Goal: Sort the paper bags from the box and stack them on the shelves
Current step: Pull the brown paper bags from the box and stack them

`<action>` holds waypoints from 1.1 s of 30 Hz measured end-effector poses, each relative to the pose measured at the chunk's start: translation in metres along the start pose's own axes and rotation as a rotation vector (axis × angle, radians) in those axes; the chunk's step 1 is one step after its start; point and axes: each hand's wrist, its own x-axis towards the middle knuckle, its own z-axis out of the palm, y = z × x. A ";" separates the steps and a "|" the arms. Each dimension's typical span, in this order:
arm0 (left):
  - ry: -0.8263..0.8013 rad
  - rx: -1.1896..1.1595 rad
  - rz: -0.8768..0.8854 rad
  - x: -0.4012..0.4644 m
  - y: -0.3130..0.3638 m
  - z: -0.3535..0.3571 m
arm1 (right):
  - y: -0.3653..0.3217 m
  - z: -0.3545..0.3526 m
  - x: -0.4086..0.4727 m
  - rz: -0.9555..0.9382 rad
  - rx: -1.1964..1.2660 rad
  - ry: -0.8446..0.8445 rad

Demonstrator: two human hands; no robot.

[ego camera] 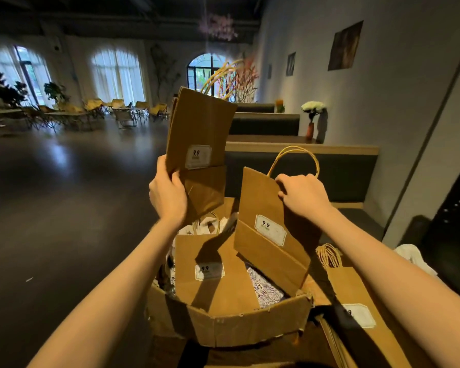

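Left hand (168,193): fingers curled round the lower edge of a small sheaf of flat brown paper bags (201,130), held upright above the cardboard box (239,324), long axis near vertical, twisted handles pointing up and far, white label reading "9.9". Right hand (302,196): fingers pinching the top edge of a single brown bag (266,208) beside its handle loop, bag upright and tilted, lower end in the box, label "9.9". More "9.9" bags: one lying in the box (210,272), a stack just right of it (356,312)
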 end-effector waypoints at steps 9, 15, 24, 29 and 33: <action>-0.340 -0.036 -0.018 0.001 -0.019 0.001 | 0.001 -0.010 0.003 -0.052 0.271 0.174; -0.628 -0.282 -0.095 -0.008 -0.017 0.000 | 0.002 -0.007 0.011 0.109 0.390 0.154; -0.618 -0.224 0.036 -0.018 -0.018 0.004 | -0.010 0.008 0.011 0.152 0.442 0.187; -0.596 -0.009 0.162 -0.017 -0.018 0.006 | -0.016 0.017 0.015 0.219 0.532 0.221; -0.577 0.111 0.119 -0.016 -0.020 0.009 | -0.021 0.026 0.017 0.237 0.547 0.211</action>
